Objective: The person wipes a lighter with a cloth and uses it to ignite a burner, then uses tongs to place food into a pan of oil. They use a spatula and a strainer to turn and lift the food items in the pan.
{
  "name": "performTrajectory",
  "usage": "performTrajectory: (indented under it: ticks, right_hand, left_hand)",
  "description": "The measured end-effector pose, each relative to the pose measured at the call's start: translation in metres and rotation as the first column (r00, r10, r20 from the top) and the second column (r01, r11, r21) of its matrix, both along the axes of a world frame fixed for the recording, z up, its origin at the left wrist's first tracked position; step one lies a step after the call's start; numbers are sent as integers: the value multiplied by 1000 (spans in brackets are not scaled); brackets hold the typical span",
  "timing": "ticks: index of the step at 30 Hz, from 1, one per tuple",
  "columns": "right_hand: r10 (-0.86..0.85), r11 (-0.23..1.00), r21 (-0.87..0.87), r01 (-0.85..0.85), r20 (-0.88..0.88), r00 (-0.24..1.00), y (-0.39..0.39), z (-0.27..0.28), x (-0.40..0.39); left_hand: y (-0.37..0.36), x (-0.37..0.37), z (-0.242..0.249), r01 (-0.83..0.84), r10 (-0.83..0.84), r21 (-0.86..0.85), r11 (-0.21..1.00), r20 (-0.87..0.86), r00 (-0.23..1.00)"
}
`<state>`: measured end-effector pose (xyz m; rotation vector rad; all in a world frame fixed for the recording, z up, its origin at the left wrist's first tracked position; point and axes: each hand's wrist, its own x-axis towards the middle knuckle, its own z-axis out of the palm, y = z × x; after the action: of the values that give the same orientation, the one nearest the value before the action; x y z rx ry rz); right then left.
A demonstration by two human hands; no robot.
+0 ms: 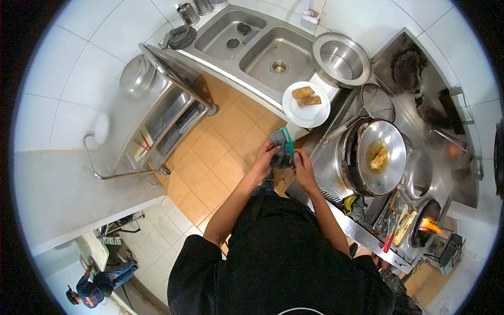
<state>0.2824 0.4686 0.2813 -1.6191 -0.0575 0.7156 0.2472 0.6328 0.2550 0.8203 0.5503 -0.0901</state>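
Both hands meet in front of my body around a dark, see-through bag or cloth (pixel 280 153) with a green clip or strip (pixel 288 137) along its right side. My left hand (pixel 265 157) has its fingers closed on the dark bag's left edge. My right hand (pixel 302 164) pinches the bag near the lower end of the green strip. Just beyond them, a white plate (pixel 292 114) holds two browned rolls (pixel 306 98) at the counter's edge. To the right, a wok (pixel 391 173) contains a browned piece (pixel 378 157) in oil.
A double sink (pixel 252 64) and steel pot (pixel 341 59) are ahead. Flames (pixel 430 226) show at the right burner, near red-handled tongs (pixel 388 242) and a food tray (pixel 404 223). A steel cart (pixel 157 126) stands left. Another person (pixel 92 287) is at far lower left.
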Motion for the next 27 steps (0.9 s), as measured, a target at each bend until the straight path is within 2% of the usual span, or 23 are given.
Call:
performTrajectory:
  ticks: [2,6,9,10,12,13,15,16,18,21,23,24,25,27]
  right_hand:
    - [-41,999,17,40,76,996,0,-1,1]
    - [-47,998,53,45,37,998,-9,-20,8]
    - [-31,999,-23,32,47,998,-10,-13,9]
    - [0,999,-53,6,110,994,-9,-8,8]
    - [35,996,-84,-21,171,985,-8,2,6]
    - [42,995,-100,-20,223,974,-7,5,4]
    - [50,993,-114,-19,274,960,-5,10,2]
    - [48,991,-135,-7,302,952,-4,12,1]
    - [45,988,-155,7,329,943,-7,12,2]
    - [-28,995,-85,60,331,943,-13,5,8]
    - [-41,976,-200,87,224,974,-23,-2,17]
    - [-38,976,-199,84,222,974,-27,-2,20]
    - [-89,981,-143,130,265,960,-31,-2,23]
    - [-140,981,-85,173,306,942,-33,-2,26]
  left_hand:
    - [-1,1,7,-2,2,-15,1000,-16,1000]
    - [-1,3,-18,-16,16,20,1000,6,1000]
    - [-2,5,-40,15,-16,72,997,3,1000]
    - [-5,6,-42,14,-15,72,997,3,1000]
    - [-13,8,-42,42,-53,260,965,34,998]
    - [-17,7,-29,40,-50,260,965,33,998]
    - [-24,5,-1,80,-81,23,997,49,995]
    - [-25,5,6,80,-81,24,997,50,996]
    - [-29,5,14,88,-82,-180,980,42,996]
    - [-32,2,11,114,-89,-284,952,101,991]
    - [-37,-2,11,154,-114,-314,937,142,983]
    - [-38,-3,13,195,-138,-341,920,185,973]
    - [-38,-3,15,193,-136,-340,920,184,974]
    - [-34,1,18,320,-239,-270,908,293,926]
